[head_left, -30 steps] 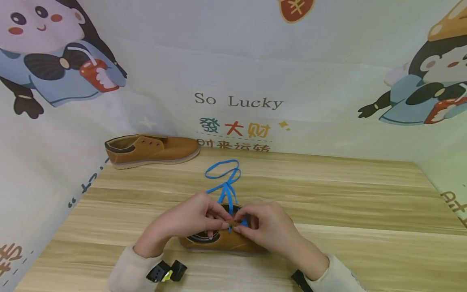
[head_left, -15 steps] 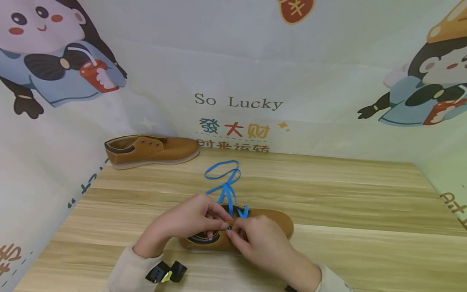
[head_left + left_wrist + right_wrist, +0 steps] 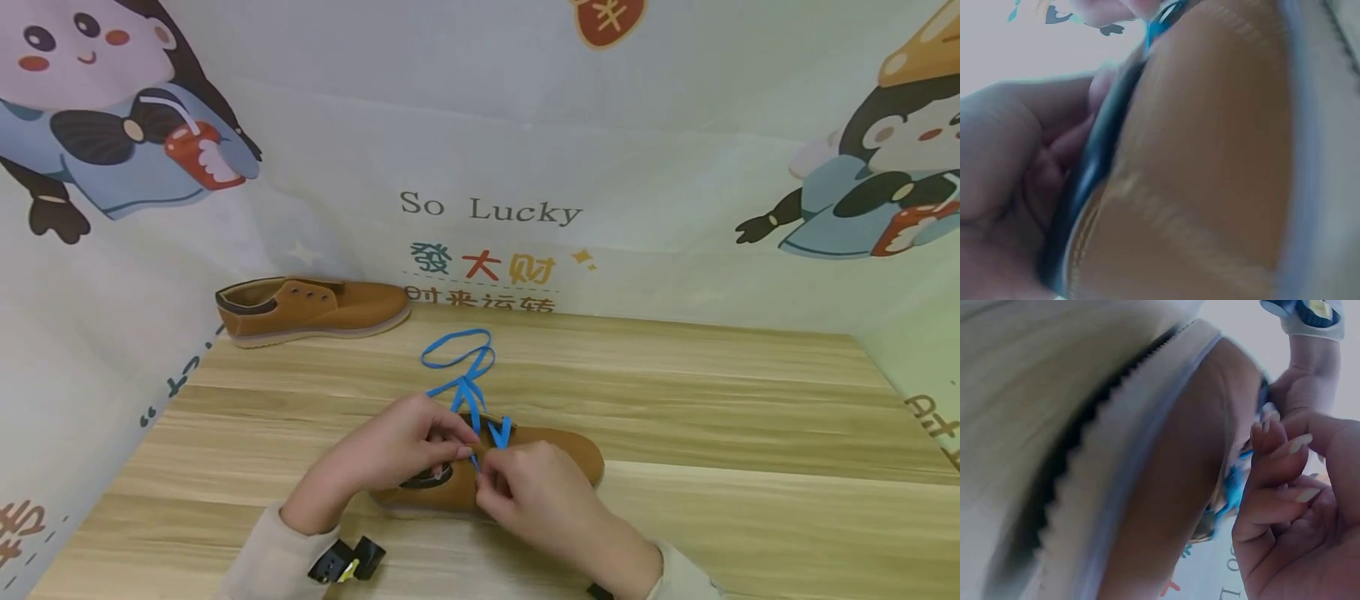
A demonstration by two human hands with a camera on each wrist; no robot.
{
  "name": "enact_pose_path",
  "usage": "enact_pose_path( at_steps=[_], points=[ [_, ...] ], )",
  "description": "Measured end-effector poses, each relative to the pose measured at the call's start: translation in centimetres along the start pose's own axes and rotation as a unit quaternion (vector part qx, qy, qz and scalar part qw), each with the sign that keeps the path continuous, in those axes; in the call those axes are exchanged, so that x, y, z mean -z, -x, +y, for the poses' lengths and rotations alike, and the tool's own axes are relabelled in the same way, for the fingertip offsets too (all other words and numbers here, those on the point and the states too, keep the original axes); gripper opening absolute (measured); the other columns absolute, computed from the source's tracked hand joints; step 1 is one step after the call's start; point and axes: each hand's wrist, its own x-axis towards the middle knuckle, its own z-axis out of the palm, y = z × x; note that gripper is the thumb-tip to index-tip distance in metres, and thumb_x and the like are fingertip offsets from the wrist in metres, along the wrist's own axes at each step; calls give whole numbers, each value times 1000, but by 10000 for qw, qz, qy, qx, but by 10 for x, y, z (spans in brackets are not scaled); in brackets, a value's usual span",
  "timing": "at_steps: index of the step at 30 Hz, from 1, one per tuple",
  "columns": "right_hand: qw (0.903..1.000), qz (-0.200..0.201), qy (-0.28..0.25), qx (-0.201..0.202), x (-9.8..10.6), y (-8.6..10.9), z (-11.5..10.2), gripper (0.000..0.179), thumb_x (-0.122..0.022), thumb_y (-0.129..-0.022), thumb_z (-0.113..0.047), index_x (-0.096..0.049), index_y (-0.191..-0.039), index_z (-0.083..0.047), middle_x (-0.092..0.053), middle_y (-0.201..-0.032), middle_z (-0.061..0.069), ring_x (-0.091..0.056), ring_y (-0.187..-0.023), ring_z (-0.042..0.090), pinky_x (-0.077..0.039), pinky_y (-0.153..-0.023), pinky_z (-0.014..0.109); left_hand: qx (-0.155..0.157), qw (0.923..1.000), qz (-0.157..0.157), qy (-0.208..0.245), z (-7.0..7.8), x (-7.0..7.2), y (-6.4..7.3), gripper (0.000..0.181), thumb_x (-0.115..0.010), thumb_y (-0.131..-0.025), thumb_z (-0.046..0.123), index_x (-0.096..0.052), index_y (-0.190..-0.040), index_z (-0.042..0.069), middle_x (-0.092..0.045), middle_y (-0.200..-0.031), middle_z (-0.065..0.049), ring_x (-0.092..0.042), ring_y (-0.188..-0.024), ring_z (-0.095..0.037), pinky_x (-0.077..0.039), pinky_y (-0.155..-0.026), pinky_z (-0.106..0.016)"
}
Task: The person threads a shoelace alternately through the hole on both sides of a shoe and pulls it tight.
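Brown shoe (image 3: 573, 451) — blue-laced, dark-lined

Laced shoe (image 3: 572, 452) partly hidden by left hand (image 3: 401, 442) and right hand (image 3: 536, 492), its surface blurred in left wrist view, near end of lace (image 3: 465, 382) concealed, right sleeve (image 3: 678, 577) below shoe cropped, cartoon figure (image 3: 870, 185) far right of shoe cropped.

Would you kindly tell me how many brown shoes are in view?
2: an unlaced shoe back left on the table, and a partly laced shoe nearer, between the left hand and right hand.
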Motion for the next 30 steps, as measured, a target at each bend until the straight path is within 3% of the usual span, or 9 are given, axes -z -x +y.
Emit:
enact_pose_path(
  at_steps=[5,8,12,17,21,30],
  points=[
    [9991,-154,-254,-306,4,0,-1,16,-68,-84,-9,-68,-69,-14,-47,-51,-14,-32,-47,-9,-28,-44,12,70,9994,290,153,2,-1,0,12,-68,-95,9,-78,-102,4,-65,-64,1,-57,-54,-7,-44,-49,-20],
    [9964,-192,-427,-710,3,-2,1,26,-67,-92,-17,-65,-65,-15,-46,-50,-14,-35,-45,-8,-30,-43,15,-34,9993,319,183,2,-3,-1,12,-69,-95,8,-78,-101,3,-67,-66,-1,-58,-54,-7,-45,-49,-20],
    [9939,-114,-440,-1008,-1,-4,7,40,-64,-98,-28,-56,-60,-20,-41,-50,-16,-35,-45,-5,-29,-44,16,-209,9979,608,-14,1,-12,-7,13,-69,-95,8,-78,-103,3,-71,-72,-1,-58,-56,-4,-47,-51,-19],
    [9968,196,-190,-757,-3,-7,16,38,-63,-98,-17,-53,-62,-16,-38,-54,-12,-34,-48,-1,-27,-45,16,-303,9944,992,-216,2,-23,-17,14,-68,-96,9,-78,-105,4,-72,-72,0,-57,-57,0,-46,-52,-18],
    [9976,289,-40,-625,-2,-6,20,35,-64,-94,-12,-55,-61,-14,-38,-53,-12,-34,-49,-2,-27,-46,16,-377,9918,1129,-466,2,-25,-19,14,-69,-95,11,-79,-105,7,-70,-67,2,-56,-55,2,-44,-50,-18],
    [9970,-26,218,-738,10,16,18,38,-66,-88,-15,-50,-54,-21,-35,-49,-17,-27,-46,-7,-24,-44,14,-803,9804,1368,-1167,-2,-24,-23,14,-71,-95,16,-80,-105,13,-69,-67,8,-52,-56,8,-45,-54,-16]
  ],
)
